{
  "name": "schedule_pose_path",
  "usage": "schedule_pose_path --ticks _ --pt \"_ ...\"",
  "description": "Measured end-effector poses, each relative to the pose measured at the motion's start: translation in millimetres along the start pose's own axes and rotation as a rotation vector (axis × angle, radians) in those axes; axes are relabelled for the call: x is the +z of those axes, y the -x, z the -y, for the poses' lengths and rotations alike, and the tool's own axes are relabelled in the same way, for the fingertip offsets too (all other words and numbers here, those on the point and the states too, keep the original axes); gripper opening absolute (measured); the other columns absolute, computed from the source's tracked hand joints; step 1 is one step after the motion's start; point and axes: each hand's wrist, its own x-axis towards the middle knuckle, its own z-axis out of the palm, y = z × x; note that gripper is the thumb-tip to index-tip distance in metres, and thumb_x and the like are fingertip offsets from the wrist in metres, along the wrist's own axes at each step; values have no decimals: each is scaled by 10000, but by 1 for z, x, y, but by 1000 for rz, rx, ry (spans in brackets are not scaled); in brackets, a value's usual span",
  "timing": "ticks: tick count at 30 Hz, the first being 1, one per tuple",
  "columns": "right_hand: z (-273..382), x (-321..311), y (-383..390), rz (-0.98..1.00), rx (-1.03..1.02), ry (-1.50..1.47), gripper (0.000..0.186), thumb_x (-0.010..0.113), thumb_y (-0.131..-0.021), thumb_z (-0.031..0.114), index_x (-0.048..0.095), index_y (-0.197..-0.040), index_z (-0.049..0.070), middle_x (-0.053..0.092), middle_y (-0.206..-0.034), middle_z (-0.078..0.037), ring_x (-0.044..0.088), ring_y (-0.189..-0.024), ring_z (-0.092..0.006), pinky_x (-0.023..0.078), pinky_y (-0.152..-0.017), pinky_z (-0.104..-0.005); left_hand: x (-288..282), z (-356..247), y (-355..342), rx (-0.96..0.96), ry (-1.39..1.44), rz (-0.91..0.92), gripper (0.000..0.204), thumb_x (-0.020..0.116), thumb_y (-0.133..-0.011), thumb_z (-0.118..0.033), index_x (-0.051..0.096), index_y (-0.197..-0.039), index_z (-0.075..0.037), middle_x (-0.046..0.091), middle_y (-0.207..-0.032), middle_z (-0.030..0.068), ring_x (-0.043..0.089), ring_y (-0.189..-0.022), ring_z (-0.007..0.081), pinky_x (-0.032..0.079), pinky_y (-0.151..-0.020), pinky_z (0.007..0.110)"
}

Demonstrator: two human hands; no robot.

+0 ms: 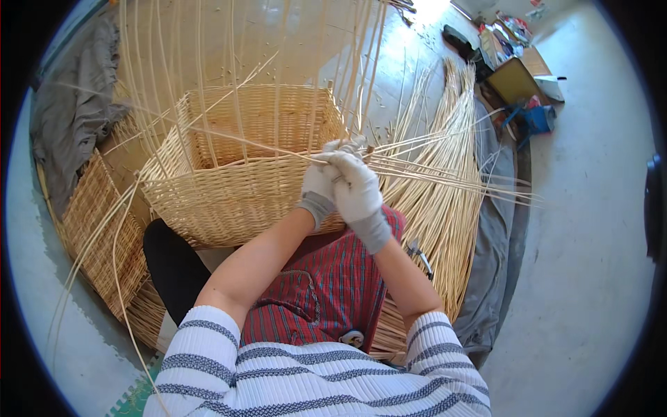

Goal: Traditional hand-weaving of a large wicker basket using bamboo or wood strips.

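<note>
Rectangular straw-coloured wicker basket (229, 198) at your 11 o'clock | white-gloved left hand (319, 186) and white-gloved right hand (358, 186) together, clamped on thin pale strands (417, 169) at its rim

The basket (222, 198) was rough woven wicker, faintly glossy; the loose stalks (445, 208) looked smooth. Matt knit cloth formed the gloves (358, 184); the floor (570, 243) was smooth, shining toward its far edge.

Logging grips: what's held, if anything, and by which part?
The right hand seems to pinch a pale strand partway along, at the right of the basket; what the left hand grips is hidden.
</note>
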Motion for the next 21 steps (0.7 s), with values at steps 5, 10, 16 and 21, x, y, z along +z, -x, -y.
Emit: schedule_pose_path --ticks 5,10,16,21 --pt "-40 -62 -33 -370 22 260 320 766 -851 139 703 -1153 55 722 -958 -79 692 -959 -192 539 -881 -319 -25 -38 17 -309 257 -138 210 537 -1020 -57 683 -1156 8 651 -1260 103 643 -1063 145 536 -888 276" --pt "-72 -65 -26 21 585 548 391 817 -782 393 718 -995 81 701 -909 -90 694 -857 -223 532 -799 -362 -47 -57 -10 -281 139 -132 242 542 -1044 -171 672 -1086 28 702 -1059 96 694 -872 150 582 -814 307" --pt "-69 -11 -33 -237 382 926 229 718 -842 316 665 -880 97 677 -854 -124 680 -835 -320 516 -771 -436 0 -77 -112 146 -453 95 371 657 -900 -86 614 -1266 -50 662 -1162 205 629 -1043 400 523 -930 405" --pt "-78 -20 -35 -179 233 1015 186 657 -852 305 663 -872 119 684 -850 -127 672 -834 -315 495 -722 -447 -89 -92 -6 274 -477 -30 425 672 -910 -85 574 -1323 -52 597 -1288 163 601 -1153 351 462 -1018 431"
